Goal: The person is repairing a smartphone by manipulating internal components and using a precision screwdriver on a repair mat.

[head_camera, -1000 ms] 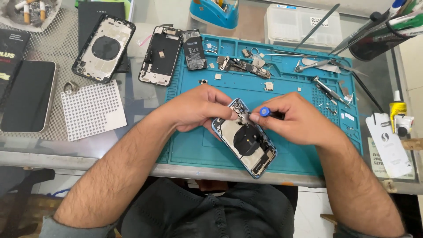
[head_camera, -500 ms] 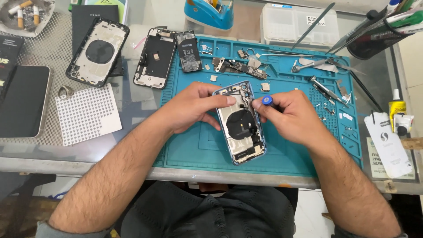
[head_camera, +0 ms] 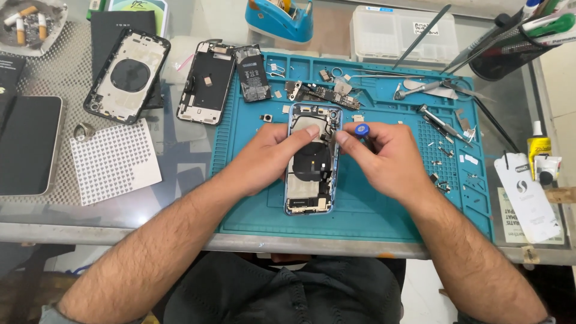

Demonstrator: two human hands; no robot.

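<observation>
Glass tabletop (head_camera: 180,198) under a teal repair mat (head_camera: 390,210) — that is the whole workplace, seen from above. Near the mat's middle lies an opened phone (head_camera: 312,180), long side running away from the person, its dark round coil and inner parts showing.

The left hand (head_camera: 270,159) rests on the phone's left edge, fingers (head_camera: 312,131) curled over its upper half and pressing it down; the grip is loose, more a steadying hold than a clasp. The right hand (head_camera: 390,159) sits just right of the phone, fingers pinched shut on a small screwdriver (head_camera: 361,129) with a blue cap, whose tip is hidden behind the fingers close to the phone's upper right edge.

Beyond the phone, along the mat's far edge, lie a circuit board (head_camera: 312,93) and loose small parts. Right of the phone on the mat are tweezers (head_camera: 441,123) and scattered screws. Left of the mat, on the tabletop, lie a bare back housing (head_camera: 127,75), a second stripped frame (head_camera: 207,81) and a dotted white sheet (head_camera: 114,162) — with a dark phone (head_camera: 27,144) further left. Beyond the mat's far edge stand a blue tape holder (head_camera: 279,18) and a clear box (head_camera: 402,33).
</observation>
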